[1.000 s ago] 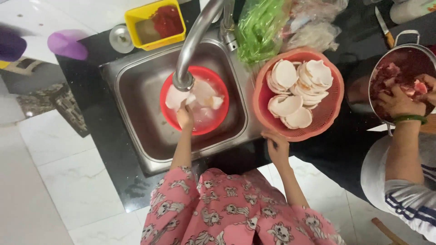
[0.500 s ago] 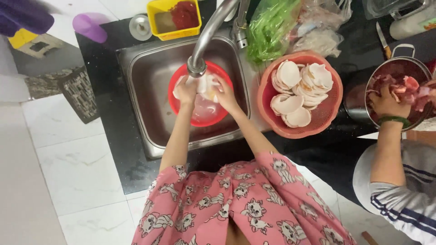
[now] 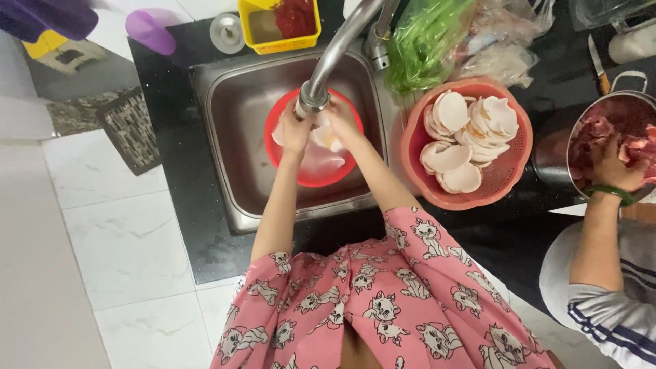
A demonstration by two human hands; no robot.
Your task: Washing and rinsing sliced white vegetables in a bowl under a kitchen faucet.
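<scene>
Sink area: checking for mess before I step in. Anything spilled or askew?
Nothing stands out. Both hands, left and right, hold pale slices over the red bowl in the sink; the basket sits upright.

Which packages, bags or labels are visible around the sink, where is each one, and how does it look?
Clear plastic bag of green vegetables: counter right of the tap, crumpled, bright green.
Clear plastic bags of pale food: behind the pink basket, wrinkled, whitish.
Yellow square plastic tub: behind the sink, red and brownish contents.
No labels, signs or screens visible.
</scene>
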